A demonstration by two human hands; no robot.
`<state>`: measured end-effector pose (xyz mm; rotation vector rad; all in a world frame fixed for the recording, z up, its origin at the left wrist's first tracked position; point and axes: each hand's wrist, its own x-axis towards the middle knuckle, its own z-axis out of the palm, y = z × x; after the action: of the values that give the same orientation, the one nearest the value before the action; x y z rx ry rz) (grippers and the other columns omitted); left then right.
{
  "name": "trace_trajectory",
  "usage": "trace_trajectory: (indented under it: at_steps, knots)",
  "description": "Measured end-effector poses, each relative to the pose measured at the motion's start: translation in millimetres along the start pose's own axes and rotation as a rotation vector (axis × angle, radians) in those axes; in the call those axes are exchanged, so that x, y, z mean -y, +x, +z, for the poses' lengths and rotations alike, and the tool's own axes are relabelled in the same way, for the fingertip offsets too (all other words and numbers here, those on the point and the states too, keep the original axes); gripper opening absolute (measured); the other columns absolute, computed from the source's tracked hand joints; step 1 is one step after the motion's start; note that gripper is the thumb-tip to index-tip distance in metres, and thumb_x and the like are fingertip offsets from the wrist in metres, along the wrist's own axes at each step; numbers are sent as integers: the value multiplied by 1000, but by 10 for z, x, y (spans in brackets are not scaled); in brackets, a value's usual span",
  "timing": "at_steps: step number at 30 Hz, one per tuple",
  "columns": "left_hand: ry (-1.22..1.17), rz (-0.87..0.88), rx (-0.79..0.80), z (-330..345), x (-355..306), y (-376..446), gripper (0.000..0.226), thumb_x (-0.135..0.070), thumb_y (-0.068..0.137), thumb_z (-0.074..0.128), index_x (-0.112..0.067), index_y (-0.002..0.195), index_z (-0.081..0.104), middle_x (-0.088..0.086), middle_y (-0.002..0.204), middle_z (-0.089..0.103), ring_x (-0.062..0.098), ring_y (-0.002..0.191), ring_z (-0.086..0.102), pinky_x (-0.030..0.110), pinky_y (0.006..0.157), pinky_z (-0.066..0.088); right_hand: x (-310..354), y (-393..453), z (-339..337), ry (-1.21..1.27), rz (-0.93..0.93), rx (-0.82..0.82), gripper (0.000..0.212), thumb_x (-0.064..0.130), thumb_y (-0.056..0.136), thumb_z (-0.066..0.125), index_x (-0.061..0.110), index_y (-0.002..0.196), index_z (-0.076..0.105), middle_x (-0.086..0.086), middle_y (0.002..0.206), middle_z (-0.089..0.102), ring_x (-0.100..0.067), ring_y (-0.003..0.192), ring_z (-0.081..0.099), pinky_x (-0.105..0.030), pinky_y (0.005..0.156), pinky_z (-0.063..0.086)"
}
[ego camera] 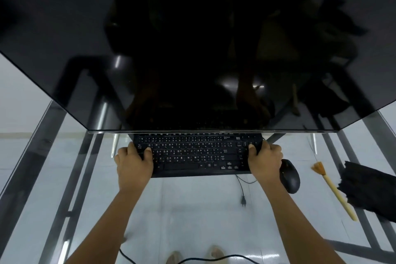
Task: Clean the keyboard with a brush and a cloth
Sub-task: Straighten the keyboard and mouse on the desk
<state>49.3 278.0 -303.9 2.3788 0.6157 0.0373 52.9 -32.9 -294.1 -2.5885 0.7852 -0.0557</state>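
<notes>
With our left hand (134, 164) and right hand (265, 162) gripping the ends of the keyboard (192, 153), whose long axis runs nine to three o'clock, the brush (334, 191) and cloth (372, 191) lie on the counter (192, 210) at four o'clock, nearer the right hand.

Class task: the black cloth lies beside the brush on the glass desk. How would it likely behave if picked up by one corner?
The black cloth lies crumpled with folds, so it would probably hang floppy rather than hold its shape. It looks light. One edge seems to touch the brush, so lifting the cloth might nudge the brush on the smooth glass desk.
</notes>
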Motion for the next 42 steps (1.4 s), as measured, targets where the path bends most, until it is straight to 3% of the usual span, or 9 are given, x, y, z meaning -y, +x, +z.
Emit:
trace_trajectory:
  at_steps: [8,12,15,18,22,25,34,42]
  knots:
    - [64,22,-20,69,1,170,47,-33,91,54,2,122,48,26,119,47,41,114,40,56,93,41,29,137,86,-11,-36,1,41,29,95,56,-4,119,56,-30,119,48,-45,108,44,-47,93,38]
    - [258,91,-97,80,-43,-21,62,-43,91,45,4,131,38,28,125,44,45,115,40,59,91,35,-52,78,-8,-18,-134,-17,43,26,95,57,2,130,52,-26,125,49,-43,111,46,-48,94,39]
    - [319,279,-108,159,-153,-290,71,-46,88,37,5,137,34,27,138,38,43,126,35,58,102,28,-303,-24,-164,-56,-205,-101,44,20,93,61,7,134,53,-21,130,50,-40,114,49,-51,95,41]
    - [331,537,52,391,-368,-646,70,-48,92,28,-1,145,29,18,153,25,33,142,20,52,114,13,-665,-114,-251,-66,-220,-166,44,14,89,66,10,131,57,-22,130,52,-44,111,53,-56,92,45]
    - [387,820,264,763,-664,-999,64,-47,95,26,-13,150,22,4,159,13,20,146,9,49,112,11,-956,-171,-224,-72,-297,-131,49,9,82,73,11,129,60,-23,133,52,-46,110,55,-57,90,48]
    - [415,929,333,966,-906,-1124,60,-44,96,28,-14,148,28,4,157,19,21,145,15,49,110,14,-981,-167,-203,-33,-335,-106,46,6,84,69,10,129,59,-21,133,51,-41,112,54,-51,92,51]
    - [463,950,356,1389,-1319,-1206,57,-40,95,30,-9,142,40,7,153,31,24,143,24,51,111,19,-851,127,-139,-9,-382,-132,42,5,87,64,9,129,58,-18,131,51,-35,110,55,-46,92,51]
    - [447,953,331,1439,-1248,-1218,57,-37,95,29,-9,146,32,6,156,24,22,145,15,51,112,19,-751,341,-78,-2,-358,-135,41,9,89,62,9,129,58,-18,131,52,-34,110,55,-44,93,49]
